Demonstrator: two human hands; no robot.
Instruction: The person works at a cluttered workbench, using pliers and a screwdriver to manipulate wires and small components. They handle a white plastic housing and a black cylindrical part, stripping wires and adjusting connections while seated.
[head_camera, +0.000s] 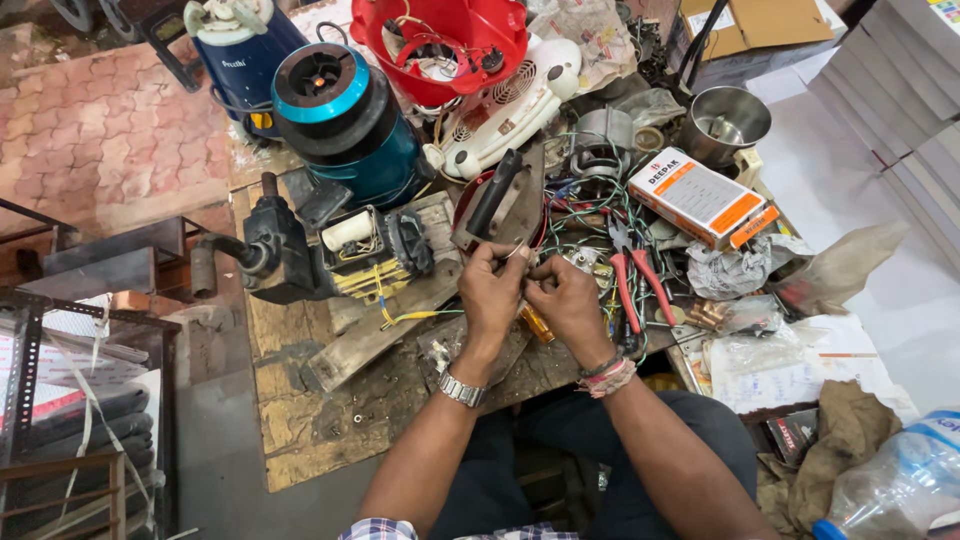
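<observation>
Left hand: left hand (490, 290) has its fingers curled in, thumb and forefinger pinching one end of a thin wire (519, 252) just above the bench.
Right hand: right hand (568, 300) meets the left, fingertips pressed on the same wire; the two hands touch at the knuckles.
Wire: small and partly hidden by the fingers; whether it is being twisted, stripped or joined cannot be told. It sits in front of the flat dark iron base (505, 200), just beside the hands.
Done so far, as judged: several appliances lie opened up. The motor block (345, 255) with exposed yellow windings rests on a wooden plank (380, 325), and loose leads trail from it.
Left, as judged: nothing looks reassembled; the teal mixer base (345, 125), the white iron (510, 100) and the red housing (445, 40) stand apart from their covers, so the work seems to be in its middle.
Tools at reach: red-handled pliers (640, 285) lie just right of the right hand, untouched; an amber screwdriver handle (537, 325) shows beneath the hands.
Nearby: orange and white box (700, 195), steel cup (725, 120), tangle of coloured wires (580, 215).
</observation>
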